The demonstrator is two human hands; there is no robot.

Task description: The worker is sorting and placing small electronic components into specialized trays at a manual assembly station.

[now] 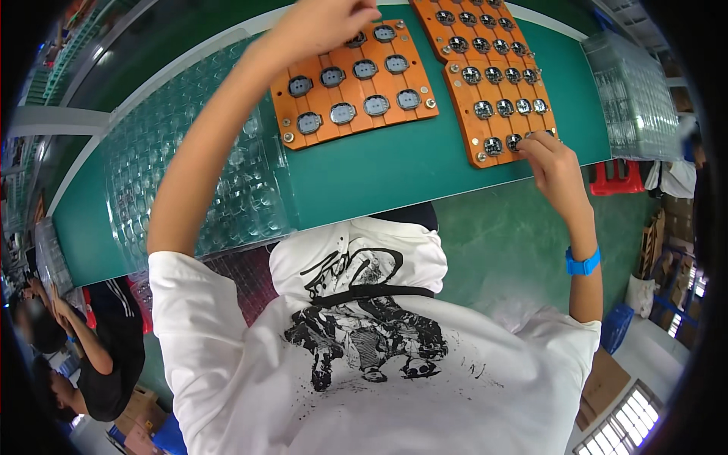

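My left hand (326,26) reaches over the far edge of an orange fixture plate (353,89), its fingers curled together. What they hold, if anything, is hidden. Round grey pieces (343,113) sit in that plate's slots, and a darker one (355,39) lies just beneath the hand. At the near right corner of a second orange plate (485,129), my right hand (555,168) has its fingertips closed down on a small round circuit board in the nearest row. More such dark round boards (505,108) fill several rows of this plate.
Clear plastic trays with round pockets (201,159) lie on the green tabletop (364,174) at the left. A tall stack of clear trays (633,95) stands at the right end. Beyond the table's near edge is a red stool (616,178). Another person (106,356) works at far left.
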